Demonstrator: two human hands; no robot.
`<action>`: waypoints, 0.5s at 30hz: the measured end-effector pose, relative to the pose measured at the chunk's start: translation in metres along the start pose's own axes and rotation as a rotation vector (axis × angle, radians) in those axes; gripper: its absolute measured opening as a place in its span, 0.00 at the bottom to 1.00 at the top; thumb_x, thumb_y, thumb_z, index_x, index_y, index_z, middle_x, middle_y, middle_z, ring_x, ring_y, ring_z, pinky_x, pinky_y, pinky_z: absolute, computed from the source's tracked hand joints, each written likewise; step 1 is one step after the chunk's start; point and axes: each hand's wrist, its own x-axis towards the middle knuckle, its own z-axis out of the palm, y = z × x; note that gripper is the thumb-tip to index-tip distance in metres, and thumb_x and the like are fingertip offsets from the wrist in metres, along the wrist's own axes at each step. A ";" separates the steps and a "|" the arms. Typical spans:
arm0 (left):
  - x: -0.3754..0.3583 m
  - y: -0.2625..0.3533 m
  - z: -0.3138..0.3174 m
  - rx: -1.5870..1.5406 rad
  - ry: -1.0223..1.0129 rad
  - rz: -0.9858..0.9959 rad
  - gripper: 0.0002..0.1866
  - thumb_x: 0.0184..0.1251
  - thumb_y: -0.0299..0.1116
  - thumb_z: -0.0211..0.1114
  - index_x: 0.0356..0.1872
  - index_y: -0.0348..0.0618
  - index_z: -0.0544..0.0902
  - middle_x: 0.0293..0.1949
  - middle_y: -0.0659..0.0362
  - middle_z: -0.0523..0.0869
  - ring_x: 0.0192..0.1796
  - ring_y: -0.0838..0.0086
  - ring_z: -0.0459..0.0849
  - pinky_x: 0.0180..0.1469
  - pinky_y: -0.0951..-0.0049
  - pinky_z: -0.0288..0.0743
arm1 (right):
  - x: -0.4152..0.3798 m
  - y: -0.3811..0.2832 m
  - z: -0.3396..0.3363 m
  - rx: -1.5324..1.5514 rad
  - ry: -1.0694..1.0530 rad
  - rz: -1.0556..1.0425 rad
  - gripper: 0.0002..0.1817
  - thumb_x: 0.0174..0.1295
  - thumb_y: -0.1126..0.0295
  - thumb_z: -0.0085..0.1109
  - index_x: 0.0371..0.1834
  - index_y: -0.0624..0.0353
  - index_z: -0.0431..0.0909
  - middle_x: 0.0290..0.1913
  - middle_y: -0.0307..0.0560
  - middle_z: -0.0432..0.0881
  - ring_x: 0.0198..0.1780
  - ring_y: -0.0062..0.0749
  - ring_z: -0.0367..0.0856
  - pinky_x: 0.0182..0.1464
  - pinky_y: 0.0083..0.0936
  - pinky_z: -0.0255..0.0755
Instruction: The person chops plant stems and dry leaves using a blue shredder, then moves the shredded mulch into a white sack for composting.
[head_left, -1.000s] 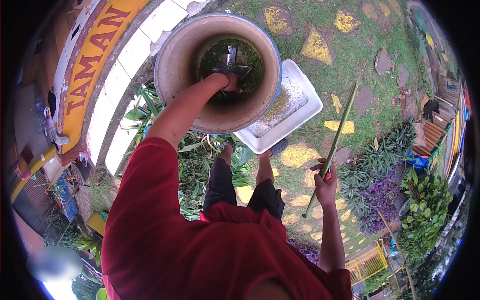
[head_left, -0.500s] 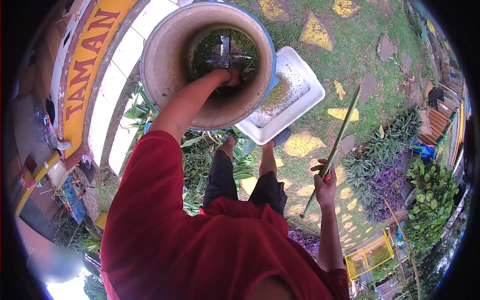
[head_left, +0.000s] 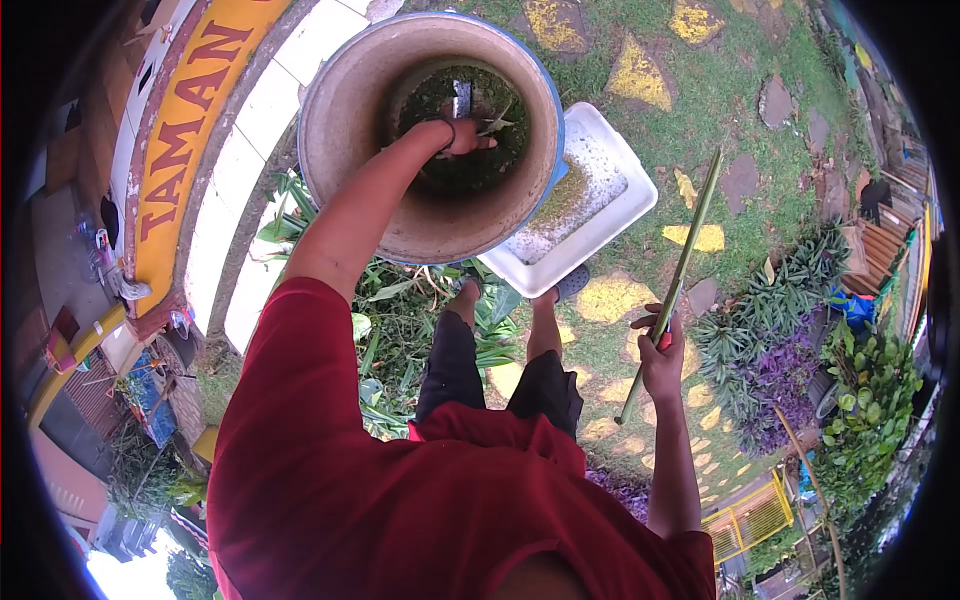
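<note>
My left hand (head_left: 462, 138) is deep inside a wide round drum (head_left: 335, 150) with a blue outer rim. Its fingers point right and look closed on plant scraps, with a pale leaf (head_left: 500, 122) sticking out beside them. Below the hand, chopped green bits (head_left: 425, 95) line the drum's bottom around a metal blade (head_left: 461, 90), now partly hidden by the hand. My right hand (head_left: 660, 350) grips a long green pole (head_left: 690, 240), held slanting out to the right. A small red piece (head_left: 665, 341) shows in the same palm.
A white tray (head_left: 640, 195) with green and brown bits sits against the drum's right side. Leafy plants (head_left: 385, 300) grow by my feet. Yellow stepping stones (head_left: 612, 298) dot the grass. A yellow lettered wall (head_left: 165, 190) curves along the left.
My left hand has moved up and over the blades, covering more of them, and a leaf now shows beside it. The right hand still grips the pole.
</note>
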 end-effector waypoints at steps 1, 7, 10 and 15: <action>0.003 0.015 0.012 0.114 -0.051 -0.064 0.37 0.73 0.66 0.54 0.53 0.36 0.83 0.41 0.47 0.90 0.50 0.56 0.87 0.57 0.57 0.77 | -0.003 0.004 0.000 -0.011 -0.002 -0.010 0.27 0.52 0.85 0.49 0.59 0.58 0.73 0.41 0.41 0.82 0.30 0.15 0.66 0.34 0.18 0.64; 0.068 -0.023 0.091 0.128 -0.067 -0.062 0.25 0.66 0.44 0.63 0.53 0.29 0.84 0.50 0.42 0.89 0.54 0.51 0.88 0.56 0.57 0.80 | -0.021 0.020 -0.005 0.015 0.027 0.077 0.27 0.54 0.85 0.50 0.60 0.59 0.72 0.40 0.42 0.82 0.30 0.15 0.67 0.34 0.18 0.63; 0.055 -0.023 0.095 0.158 -0.061 -0.062 0.24 0.64 0.40 0.64 0.53 0.30 0.84 0.50 0.41 0.89 0.54 0.50 0.88 0.57 0.57 0.80 | -0.022 0.036 -0.005 0.053 0.043 0.090 0.27 0.54 0.85 0.50 0.60 0.59 0.72 0.41 0.42 0.82 0.30 0.15 0.67 0.34 0.18 0.63; 0.032 -0.018 0.071 0.156 -0.150 0.043 0.30 0.65 0.44 0.64 0.60 0.29 0.80 0.54 0.40 0.87 0.57 0.49 0.86 0.59 0.58 0.79 | -0.022 0.030 -0.005 0.027 0.012 0.028 0.27 0.56 0.86 0.48 0.62 0.58 0.71 0.42 0.40 0.81 0.28 0.12 0.66 0.28 0.14 0.62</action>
